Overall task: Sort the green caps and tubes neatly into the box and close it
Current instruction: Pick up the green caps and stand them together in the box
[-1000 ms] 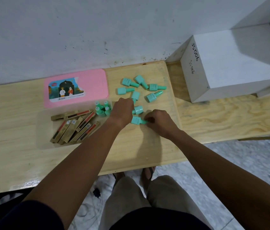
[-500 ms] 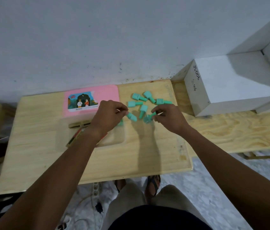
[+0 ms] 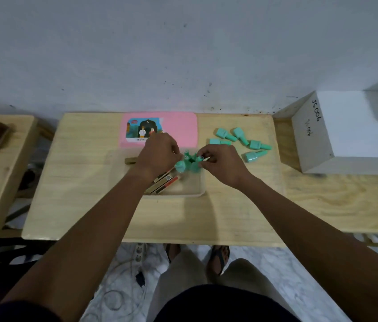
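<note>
- Hands meet over the far right corner of the clear box [image 3: 200, 190]: left hand [image 3: 157, 154] and right hand [image 3: 221, 162] each pinch a green cap in a standing cluster [image 3: 189, 162], necks pointing up.
- Gold tubes [image 3: 163, 182] lie in the box under the left wrist, long axes running near-left to far-right.
- Loose green caps [image 3: 241, 142] lie on their sides on the surface [image 3: 78, 182], right of the hands, pointing various ways.
- Pink lid [image 3: 183, 129] lies flat just beyond the box.

Lid [image 3: 181, 129] behind box [image 3: 197, 189]; tubes [image 3: 164, 182] in box; loose caps [image 3: 241, 141] right of box.
</note>
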Tool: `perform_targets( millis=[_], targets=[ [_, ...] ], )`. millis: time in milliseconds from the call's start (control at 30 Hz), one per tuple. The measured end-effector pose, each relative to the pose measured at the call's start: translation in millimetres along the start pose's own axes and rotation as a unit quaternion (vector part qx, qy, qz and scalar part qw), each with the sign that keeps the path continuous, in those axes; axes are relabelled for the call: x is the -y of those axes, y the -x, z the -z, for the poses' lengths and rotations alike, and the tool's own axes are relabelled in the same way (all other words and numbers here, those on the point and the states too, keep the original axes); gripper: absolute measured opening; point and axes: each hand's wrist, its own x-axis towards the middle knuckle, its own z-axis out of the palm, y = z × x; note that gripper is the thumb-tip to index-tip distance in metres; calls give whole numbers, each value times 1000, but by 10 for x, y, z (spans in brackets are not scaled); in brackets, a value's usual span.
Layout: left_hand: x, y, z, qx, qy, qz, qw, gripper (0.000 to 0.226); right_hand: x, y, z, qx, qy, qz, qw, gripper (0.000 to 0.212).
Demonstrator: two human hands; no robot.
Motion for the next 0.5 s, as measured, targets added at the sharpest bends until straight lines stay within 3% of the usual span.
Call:
perform_targets(
  millis=[167, 500],
  targets=[
    [2, -11, -191, 21, 23, 30, 999, 10, -102, -9, -157, 33, 127, 34, 991, 24],
    [18, 27, -423, 40, -5, 15, 999, 15, -171, -59, -309, -9, 310, 83, 947, 25]
  ],
)
